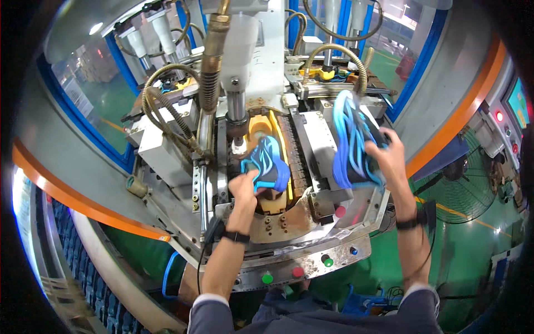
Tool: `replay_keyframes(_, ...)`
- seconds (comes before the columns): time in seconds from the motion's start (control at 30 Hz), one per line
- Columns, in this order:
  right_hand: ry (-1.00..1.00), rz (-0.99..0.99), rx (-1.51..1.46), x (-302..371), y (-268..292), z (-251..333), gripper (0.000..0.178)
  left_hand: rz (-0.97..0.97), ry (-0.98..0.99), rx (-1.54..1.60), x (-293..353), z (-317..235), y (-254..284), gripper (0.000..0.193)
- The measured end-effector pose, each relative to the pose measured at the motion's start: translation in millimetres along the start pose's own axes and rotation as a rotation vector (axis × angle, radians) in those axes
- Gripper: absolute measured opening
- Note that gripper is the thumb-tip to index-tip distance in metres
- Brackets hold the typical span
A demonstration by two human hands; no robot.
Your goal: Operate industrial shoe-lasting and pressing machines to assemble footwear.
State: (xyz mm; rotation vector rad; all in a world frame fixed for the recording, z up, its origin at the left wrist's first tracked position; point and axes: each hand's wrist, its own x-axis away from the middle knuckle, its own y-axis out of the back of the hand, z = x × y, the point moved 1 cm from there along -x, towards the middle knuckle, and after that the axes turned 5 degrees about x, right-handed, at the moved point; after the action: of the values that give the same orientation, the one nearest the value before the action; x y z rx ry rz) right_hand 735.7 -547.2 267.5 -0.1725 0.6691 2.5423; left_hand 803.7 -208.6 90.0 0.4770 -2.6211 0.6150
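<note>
A black and blue shoe upper (pixel 262 164) with light-blue streaks lies over the front of the machine's yellow mould (pixel 260 123). My left hand (pixel 243 188) is closed on its near left edge. Out to the right, my right hand (pixel 391 158) grips the side of a second upper (pixel 350 147) in the same colours. That one is raised over the machine's right side, somewhat blurred, and tilted with one end up. Part of each upper's edge is hidden by my fingers.
A metal press cylinder (pixel 236 106) stands just behind the left upper. Hoses (pixel 211 67) hang above it. Green and red buttons (pixel 267 278) line the front panel. A control screen (pixel 517 103) and a caged fan (pixel 456 172) stand at the right.
</note>
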Motion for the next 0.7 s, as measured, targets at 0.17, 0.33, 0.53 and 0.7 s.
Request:
replay_keyframes(0.17, 0.044, 0.415, 0.643, -81.7, -117.0, 37.3, 0.065, 0.118, -0.035, 0.048, 153.3, -42.5, 69.1, 0.021)
replay_keyframes(0.33, 0.131, 0.6, 0.657, -29.7, -279.5, 38.8, 0.041, -0.024, -0.133, -0.003, 282.6, -77.7, 197.2, 0.028)
replay_keyframes(0.53, 0.167, -0.04, 0.824, 12.7, -359.3, -41.9, 0.041, -0.447, -0.557, -0.342, 395.6, -64.4, 238.3, 0.018)
replay_keyframes(0.7, 0.685, 0.19, 0.421, 81.5, -312.0, -28.0, 0.075, -1.024, -0.436, 0.013, 455.3, 12.0, 284.8, 0.036)
